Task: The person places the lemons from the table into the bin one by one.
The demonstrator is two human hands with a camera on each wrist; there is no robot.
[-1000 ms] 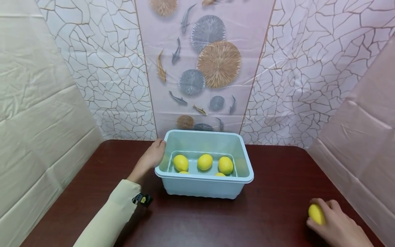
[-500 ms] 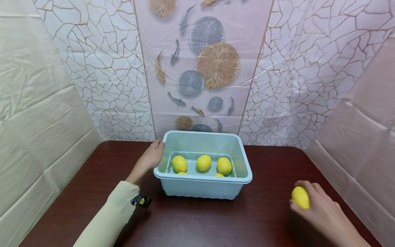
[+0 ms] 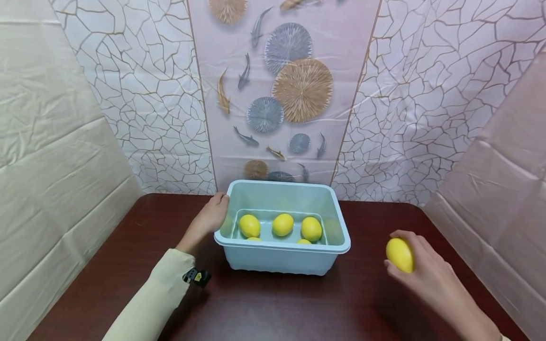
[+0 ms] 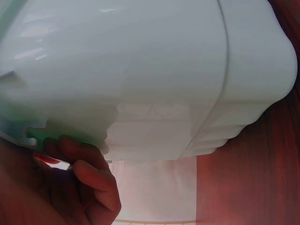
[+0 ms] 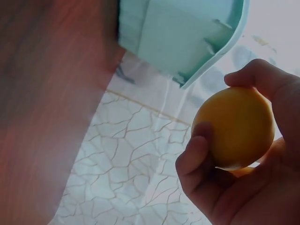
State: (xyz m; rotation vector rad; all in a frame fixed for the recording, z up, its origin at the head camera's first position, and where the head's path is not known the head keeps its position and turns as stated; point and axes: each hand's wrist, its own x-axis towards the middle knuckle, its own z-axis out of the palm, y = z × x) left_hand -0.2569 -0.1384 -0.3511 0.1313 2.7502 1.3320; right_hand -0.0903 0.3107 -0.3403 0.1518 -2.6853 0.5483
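A pale blue plastic tub (image 3: 281,259) stands on the table with several yellow lemons inside, such as this lemon (image 3: 283,224) in the middle. At the tub's left end, my left hand (image 3: 210,217) grips the rim; the left wrist view has its curled fingers (image 4: 96,180) tucked beneath the edge. Off to the right of the tub, my right hand (image 3: 432,272) holds another lemon (image 3: 399,255) above the table. Thumb and fingers wrap that lemon (image 5: 236,126) in the right wrist view. The tub's front wall partly hides the nearest lemons inside.
The dark red-brown table (image 3: 298,308) extends around the tub. Patterned cloth (image 3: 384,123) hangs behind it, and plain cloth walls (image 3: 499,189) close in both sides. A dark strapped device (image 3: 197,276) sits at the left wrist.
My right hand has carried its lemon leftward and farther from me, toward the tub. The left hand stays at the rim, and the tub and its lemons keep their places.
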